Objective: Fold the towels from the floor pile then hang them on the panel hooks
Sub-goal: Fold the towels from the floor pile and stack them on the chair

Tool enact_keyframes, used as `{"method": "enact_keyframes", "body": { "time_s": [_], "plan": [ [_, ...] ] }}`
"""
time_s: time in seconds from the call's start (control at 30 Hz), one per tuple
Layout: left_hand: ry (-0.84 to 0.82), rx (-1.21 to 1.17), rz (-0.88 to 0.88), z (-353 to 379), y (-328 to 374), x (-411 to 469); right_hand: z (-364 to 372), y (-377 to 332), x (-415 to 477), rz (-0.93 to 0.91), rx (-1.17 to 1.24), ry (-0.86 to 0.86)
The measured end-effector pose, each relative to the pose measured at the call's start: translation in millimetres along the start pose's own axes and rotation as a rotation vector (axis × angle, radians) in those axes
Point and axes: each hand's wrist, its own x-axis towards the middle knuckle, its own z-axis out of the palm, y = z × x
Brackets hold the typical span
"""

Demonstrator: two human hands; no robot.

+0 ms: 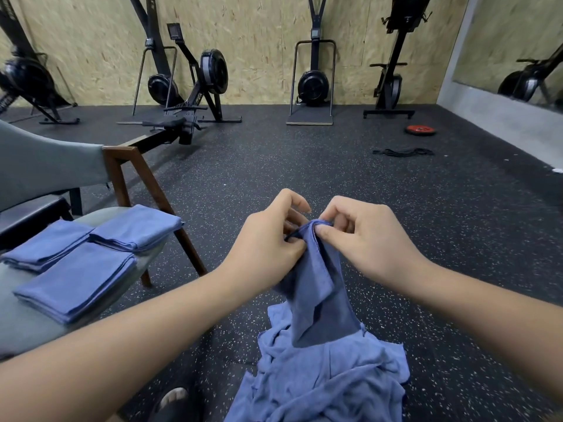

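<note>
Left hand [268, 242] and right hand [359, 236] fingers pinch one towel [316, 287] (above the pile [329, 379]).

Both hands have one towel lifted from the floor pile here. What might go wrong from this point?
1. The left hand and right hand pinch the towel close together on one edge, so it hangs bunched; the fold may come out crooked.
2. Its lower end reaches the pile, so lifting might drag another towel along.
3. The folded towels lie near the edge of the chair seat and could slide off if bumped.
</note>
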Motion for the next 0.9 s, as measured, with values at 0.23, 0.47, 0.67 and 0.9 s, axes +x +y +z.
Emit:
{"method": "enact_keyframes", "body": {
  "time_s": [0.23, 0.47, 0.67, 0.9],
  "plan": [
    [-0.073, 0.315, 0.237, -20.8, -15.8, 11.5, -9.9, 7.5, 7.8, 0.016, 0.102, 0.053],
    [-0.001, 0.282, 0.186, -4.1, -7.1, 6.1, -5.7, 4.6, 5.7, -0.078, 0.179, 0.014],
    [-0.01, 0.472, 0.19, -0.8, -3.4, 7.2, -6.8, 6.7, 5.5, -0.123, 0.204, -0.036],
    [-0.136, 0.56, 0.286, -28.7, -25.6, 22.8, -23.6, 12.7, 9.1, -0.138, 0.019, -0.142]
  ]
}}
